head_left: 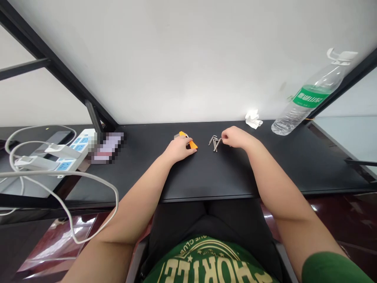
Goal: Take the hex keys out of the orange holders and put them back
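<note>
My left hand (177, 149) rests on the black table (206, 177) with its fingers curled round an orange holder (188, 140) that has grey metal keys sticking out at its far end. A little to the right, my right hand (235, 137) pinches one of several loose L-shaped hex keys (215, 142) lying in a small pile on the table. The two hands are about a hand's width apart, near the middle of the table.
A crumpled white tissue (253, 119) lies at the back by the wall. A clear water bottle (312, 96) with a green label leans at the back right. A white power strip (70, 151) with cables and chargers sits at the left, beside a blurred flat object (107, 147).
</note>
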{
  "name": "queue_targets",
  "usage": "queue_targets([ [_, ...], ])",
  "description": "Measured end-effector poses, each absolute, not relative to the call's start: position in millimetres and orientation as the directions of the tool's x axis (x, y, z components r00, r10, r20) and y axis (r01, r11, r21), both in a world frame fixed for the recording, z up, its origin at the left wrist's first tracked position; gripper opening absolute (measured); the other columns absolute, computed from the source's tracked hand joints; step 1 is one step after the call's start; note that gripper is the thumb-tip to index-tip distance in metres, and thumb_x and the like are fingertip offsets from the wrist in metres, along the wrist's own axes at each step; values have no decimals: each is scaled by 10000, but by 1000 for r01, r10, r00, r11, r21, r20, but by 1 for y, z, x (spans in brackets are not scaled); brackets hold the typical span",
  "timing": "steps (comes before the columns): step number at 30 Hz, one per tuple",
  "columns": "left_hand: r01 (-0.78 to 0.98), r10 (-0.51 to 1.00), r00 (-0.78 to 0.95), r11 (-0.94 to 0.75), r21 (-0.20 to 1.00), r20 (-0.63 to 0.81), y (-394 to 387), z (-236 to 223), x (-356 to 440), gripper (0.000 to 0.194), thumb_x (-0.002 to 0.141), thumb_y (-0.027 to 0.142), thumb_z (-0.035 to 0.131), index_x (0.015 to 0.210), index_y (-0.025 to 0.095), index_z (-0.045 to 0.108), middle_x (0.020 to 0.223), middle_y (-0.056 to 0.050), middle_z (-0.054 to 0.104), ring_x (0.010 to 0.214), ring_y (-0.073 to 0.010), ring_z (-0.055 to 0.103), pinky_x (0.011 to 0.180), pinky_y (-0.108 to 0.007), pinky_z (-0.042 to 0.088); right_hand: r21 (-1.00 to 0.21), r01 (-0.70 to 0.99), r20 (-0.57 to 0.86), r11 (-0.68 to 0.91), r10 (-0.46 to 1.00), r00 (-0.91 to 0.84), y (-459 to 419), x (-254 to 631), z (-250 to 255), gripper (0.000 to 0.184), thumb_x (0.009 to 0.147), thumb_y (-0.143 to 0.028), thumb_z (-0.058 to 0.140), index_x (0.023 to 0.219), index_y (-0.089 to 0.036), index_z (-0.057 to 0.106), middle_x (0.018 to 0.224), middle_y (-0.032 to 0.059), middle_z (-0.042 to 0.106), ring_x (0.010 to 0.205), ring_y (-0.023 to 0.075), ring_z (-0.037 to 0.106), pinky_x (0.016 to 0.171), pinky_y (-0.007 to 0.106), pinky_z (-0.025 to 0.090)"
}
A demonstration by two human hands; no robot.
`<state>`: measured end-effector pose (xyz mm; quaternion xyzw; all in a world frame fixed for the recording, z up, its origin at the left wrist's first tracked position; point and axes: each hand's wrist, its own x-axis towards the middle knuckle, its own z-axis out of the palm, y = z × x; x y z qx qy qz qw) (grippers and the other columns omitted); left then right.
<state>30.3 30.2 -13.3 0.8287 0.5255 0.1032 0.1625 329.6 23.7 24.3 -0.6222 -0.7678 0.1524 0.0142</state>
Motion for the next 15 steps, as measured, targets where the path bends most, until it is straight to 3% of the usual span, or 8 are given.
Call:
queue_targets([
  [4, 831, 909, 416, -383, 403, 6, 30, -14, 30, 383, 898, 484, 763, 1206, 258, 749, 1189, -89, 743, 1130, -312, 658, 867, -369, 492, -382, 914, -281, 135, 925, -255, 22, 344, 30, 155, 929, -197, 608, 858, -224, 744, 785, 21, 758, 702, 179, 674, 663, 283, 453],
  [8, 836, 911, 413, -377, 400, -4, 30, -13, 30, 391, 906, 492, 754, 1218, 257, 742, 1192, -90, 742, 1144, -315, 656, 876, -377, 486, -355, 922, -322, 154, 906, -275, 26, 346, 26, 154, 967, -233, 620, 920, -234, 766, 785, 18, 753, 698, 177, 668, 683, 289, 456],
  [13, 843, 908, 418, -385, 374, -7, 31, -14, 30, 389, 910, 516, 738, 1201, 257, 745, 1184, -86, 741, 1101, -300, 662, 843, -364, 484, -216, 952, -184, 217, 948, -258, 28, 325, 15, 93, 951, -274, 680, 982, -218, 747, 1072, 81, 743, 812, 198, 662, 708, 306, 449],
  [15, 844, 909, 416, -384, 374, -5, 31, -14, 30, 408, 905, 517, 744, 1216, 254, 743, 1196, -90, 740, 1091, -296, 667, 842, -363, 484, -181, 959, -130, 217, 961, -242, 26, 317, 11, 240, 928, -275, 698, 1156, -199, 714, 1233, 125, 693, 870, 220, 664, 723, 321, 464],
])
